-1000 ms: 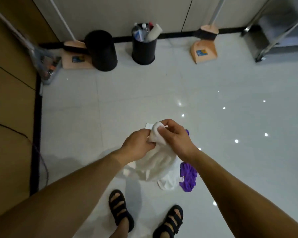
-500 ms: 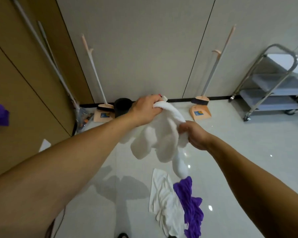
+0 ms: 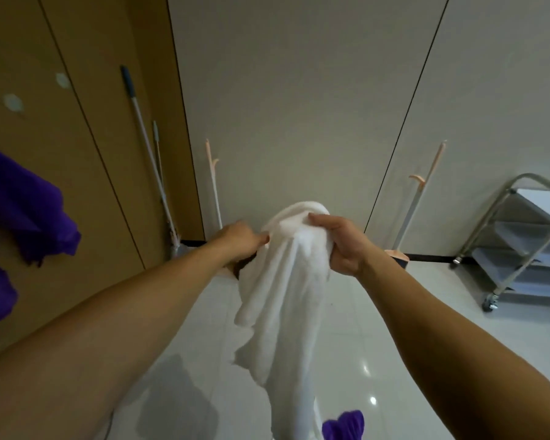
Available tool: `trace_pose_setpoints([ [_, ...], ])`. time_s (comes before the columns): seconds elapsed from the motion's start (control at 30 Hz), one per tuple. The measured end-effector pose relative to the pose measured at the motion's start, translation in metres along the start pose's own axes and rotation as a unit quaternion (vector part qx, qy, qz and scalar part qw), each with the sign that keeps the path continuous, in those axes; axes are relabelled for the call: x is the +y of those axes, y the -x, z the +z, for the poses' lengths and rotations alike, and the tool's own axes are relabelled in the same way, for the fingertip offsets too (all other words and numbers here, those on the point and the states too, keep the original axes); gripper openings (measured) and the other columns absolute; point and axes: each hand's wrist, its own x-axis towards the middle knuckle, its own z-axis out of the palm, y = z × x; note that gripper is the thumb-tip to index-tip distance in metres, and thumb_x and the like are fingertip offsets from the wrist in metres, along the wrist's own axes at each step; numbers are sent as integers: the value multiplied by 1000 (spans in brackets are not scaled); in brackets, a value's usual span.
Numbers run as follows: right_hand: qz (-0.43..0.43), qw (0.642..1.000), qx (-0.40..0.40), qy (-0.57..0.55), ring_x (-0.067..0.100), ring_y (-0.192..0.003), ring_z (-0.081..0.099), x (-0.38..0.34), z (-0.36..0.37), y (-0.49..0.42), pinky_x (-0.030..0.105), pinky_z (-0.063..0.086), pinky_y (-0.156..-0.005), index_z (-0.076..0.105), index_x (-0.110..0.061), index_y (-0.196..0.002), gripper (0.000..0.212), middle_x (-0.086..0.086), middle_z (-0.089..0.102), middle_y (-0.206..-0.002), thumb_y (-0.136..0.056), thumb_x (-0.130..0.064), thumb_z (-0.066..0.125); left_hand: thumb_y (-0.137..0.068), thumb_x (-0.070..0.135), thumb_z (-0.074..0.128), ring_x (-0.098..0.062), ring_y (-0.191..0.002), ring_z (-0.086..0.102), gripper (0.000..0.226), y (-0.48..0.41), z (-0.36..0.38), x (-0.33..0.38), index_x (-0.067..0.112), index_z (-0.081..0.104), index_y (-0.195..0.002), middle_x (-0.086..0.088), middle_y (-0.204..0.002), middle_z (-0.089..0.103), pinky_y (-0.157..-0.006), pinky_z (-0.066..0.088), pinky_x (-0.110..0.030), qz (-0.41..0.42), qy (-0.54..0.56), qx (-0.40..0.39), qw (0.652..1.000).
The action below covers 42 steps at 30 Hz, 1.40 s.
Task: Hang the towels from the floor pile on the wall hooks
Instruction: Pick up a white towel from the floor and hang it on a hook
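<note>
White towel (image 3: 283, 296): one, held in the air in front of the pale wall, between both hands. Its top is bunched; the rest hangs down in folds, and its lower end is cut off by the bottom edge of the view.

Left hand (image 3: 238, 241): fingers curled into the towel's upper left side; the fingertips are buried in the cloth.
Right hand (image 3: 337, 246): clenched on the towel's upper right side, thumb laid over the top.

Purple towel (image 3: 343, 425): one, on the floor (image 3: 426, 312) just right of the hanging white cloth; only its upper tip shows.

Purple cloth (image 3: 23, 211): hangs against the brown wall at left in two lumps, cut off by the left edge. It cannot be told whether this is one piece or two, and what it hangs from is hidden.

Round pale discs (image 3: 12, 103): two, on the brown wall above the purple cloth; too blurred to identify.

Long handles against the walls: one grey mop handle (image 3: 146, 147) and two peach handles (image 3: 215, 185); their lower ends are hidden behind the arms and towel.

Metal trolley (image 3: 515, 236): one, at right, partly cut off.
</note>
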Motion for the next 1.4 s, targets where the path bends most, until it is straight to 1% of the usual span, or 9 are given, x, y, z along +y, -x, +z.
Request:
trace_pose_setpoints([
  [0.07, -16, 998, -29, -62, 31, -97, 69, -3, 5, 1, 42, 57, -83, 54, 5, -124, 43, 21, 68, -109, -90, -21, 58, -90, 65, 38, -26, -65, 67, 66, 14, 6, -17, 6, 61, -109, -10, -82, 69, -50, 45, -25, -62, 69, -71, 993],
  [0.13, -29, 991, -62, -113, 28, -91, 70, -8, 10, 3, 40, 58, -78, 55, 4, -121, 39, 18, 70, -100, -91, -21, 55, -89, 68, 32, -25, -63, 70, 73, 28, 9, -30, 5, 55, -116, -9, -85, 74, -57, 48, -26, -111, 121, -143, 976],
  [0.43, -77, 975, -112, -178, 31, -98, 68, -27, 19, 16, 46, 56, -87, 56, 1, -123, 40, 18, 69, -105, -95, -26, 51, -83, 77, 26, -32, -107, 60, 83, 50, 24, -42, 14, 66, -118, -14, -111, 69, -93, 45, -45, -102, 457, -308, 828],
  [0.6, -128, 962, -131, -202, 34, -105, 65, -40, 8, 29, 51, 49, -96, 54, 6, -124, 45, 22, 65, -114, -93, -26, 50, -65, 46, 71, -32, -101, 63, 66, 49, 19, -17, 15, 62, -122, -14, -108, 67, -93, 48, -51, -1, 641, -245, 727],
  [0.77, -176, 950, -139, -217, 32, -105, 64, -51, -14, 38, 48, 43, -103, 66, 6, -107, 37, 20, 65, -109, -90, -25, 54, -74, 14, 71, -29, -109, 58, 37, 46, 4, 9, 19, 64, -111, -9, -109, 66, -104, 40, -49, 64, 643, -156, 747],
  [0.93, -195, 948, -136, -209, 31, -101, 68, -50, -26, 47, 46, 49, -98, 73, 2, -98, 33, 18, 70, -103, -91, -23, 53, -85, 30, 70, -28, -101, 61, 26, 40, -9, 33, 21, 63, -108, -8, -109, 66, -92, 52, -47, 9, 665, 36, 746],
  [1.07, -210, 945, -106, -225, 30, -96, 70, -53, -32, 50, 45, 52, -93, 75, 2, -93, 32, 17, 71, -100, -90, -24, 55, -86, 44, 63, -36, -115, 58, 49, 45, -13, 35, 21, 55, -129, -13, -124, 63, -97, 47, -55, 62, 734, -50, 675],
  [1.27, -203, 952, -104, -205, 29, -91, 71, -55, -23, 53, 42, 57, -84, 74, 2, -91, 27, 17, 71, -94, -86, -20, 59, -87, 0, 62, -39, -118, 56, 46, 68, 4, 51, 10, 52, -131, -19, -126, 60, -99, 44, -59, 99, 576, -161, 795],
  [1.4, -195, 967, -15, -162, 26, -82, 70, -54, -35, 57, 38, 58, -76, 62, -1, -104, 30, 13, 70, -87, -78, -13, 68, -89, 15, 64, -36, -107, 62, 37, 67, 1, 47, 3, 59, -124, -19, -118, 65, -90, 51, -45, 38, 497, -155, 853],
])
